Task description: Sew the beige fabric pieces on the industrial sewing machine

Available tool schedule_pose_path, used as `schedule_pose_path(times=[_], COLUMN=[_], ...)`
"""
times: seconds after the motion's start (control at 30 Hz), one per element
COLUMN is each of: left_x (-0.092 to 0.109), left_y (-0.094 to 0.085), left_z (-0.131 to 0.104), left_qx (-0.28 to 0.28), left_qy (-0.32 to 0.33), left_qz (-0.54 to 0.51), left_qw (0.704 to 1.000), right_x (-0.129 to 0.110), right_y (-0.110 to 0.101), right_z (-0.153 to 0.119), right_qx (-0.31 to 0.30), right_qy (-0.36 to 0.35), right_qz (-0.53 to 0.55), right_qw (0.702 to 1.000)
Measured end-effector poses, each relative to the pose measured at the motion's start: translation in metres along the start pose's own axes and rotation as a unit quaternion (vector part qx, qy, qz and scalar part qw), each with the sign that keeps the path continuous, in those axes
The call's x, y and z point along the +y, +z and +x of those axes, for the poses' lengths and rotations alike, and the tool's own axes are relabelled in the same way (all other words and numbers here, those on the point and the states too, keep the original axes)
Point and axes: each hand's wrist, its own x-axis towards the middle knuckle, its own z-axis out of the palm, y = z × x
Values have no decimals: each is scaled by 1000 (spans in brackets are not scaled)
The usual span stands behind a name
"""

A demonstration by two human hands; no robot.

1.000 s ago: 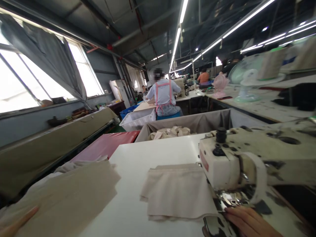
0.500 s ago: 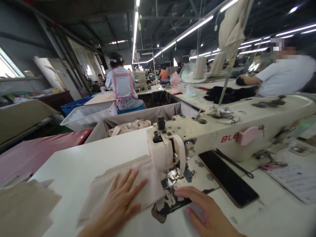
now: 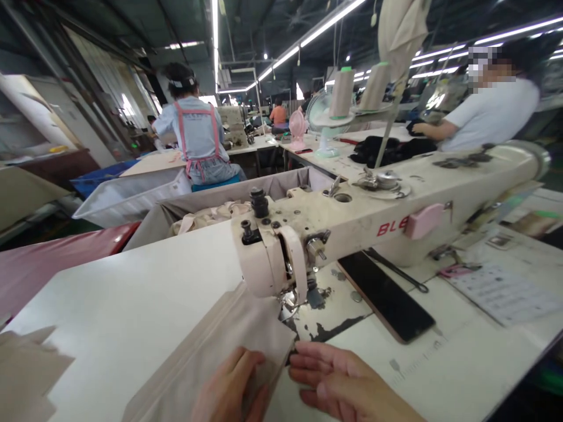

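Note:
A beige folded fabric piece (image 3: 220, 346) lies on the white table (image 3: 132, 299), its far corner under the head of a cream sewing machine (image 3: 352, 223). My left hand (image 3: 231, 390) rests on the near edge of the fabric, fingers curled over it. My right hand (image 3: 347, 387) lies just right of that edge, fingertips touching the fabric's corner near the needle plate (image 3: 325, 331). Both wrists run off the bottom of the picture.
A black phone (image 3: 385, 296) lies flat under the machine arm. Papers (image 3: 501, 290) sit at the right. More beige pieces (image 3: 26, 366) lie at the left edge. A cloth-lined bin (image 3: 211, 214) stands beyond the table. Other people work at benches behind.
The view swung right onto the machine. My left hand came from the left stack onto the fabric, then pulled back to its near edge; my right hand closed in beside it.

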Motion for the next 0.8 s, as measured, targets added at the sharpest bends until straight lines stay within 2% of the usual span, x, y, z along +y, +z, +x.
schedule_pose_path(times=[0.1, 0.17, 0.27, 0.33, 0.4, 0.5, 0.57, 0.7, 0.8], left_x=[5, 7, 7, 5, 4, 5, 8, 15, 16], left_y=[-2, -1, 3, 4, 3, -1, 0, 9, 11], left_z=[3, 3, 3, 2, 1, 1, 1, 1, 3], left_qx=[20, 24, 21, 18, 10, -16, -19, 24, 21], left_qy=[-3, 13, 43, 52, 30, -40, -68, -75, -47], left_qz=[-1, 18, 18, -12, -55, -108, -114, -76, -89], left_qw=[1000, 999, 999, 998, 998, 993, 991, 994, 995], right_x=[-3, -2, 5, 9, 11, 9, 8, 4, 0], right_y=[-4, -4, 1, 5, 10, 14, 16, 21, 25], right_z=[-1, 5, 16, 22, 23, 25, 27, 36, 42], right_qx=[15, -28, -130, -157, -135, -81, -55, -22, 5], right_qy=[-5, 32, 89, 94, 50, -34, -53, -77, -95], right_qz=[8, 13, 2, -18, -65, -133, -169, -248, -270], right_qw=[1000, 999, 988, 983, 987, 987, 983, 965, 958])
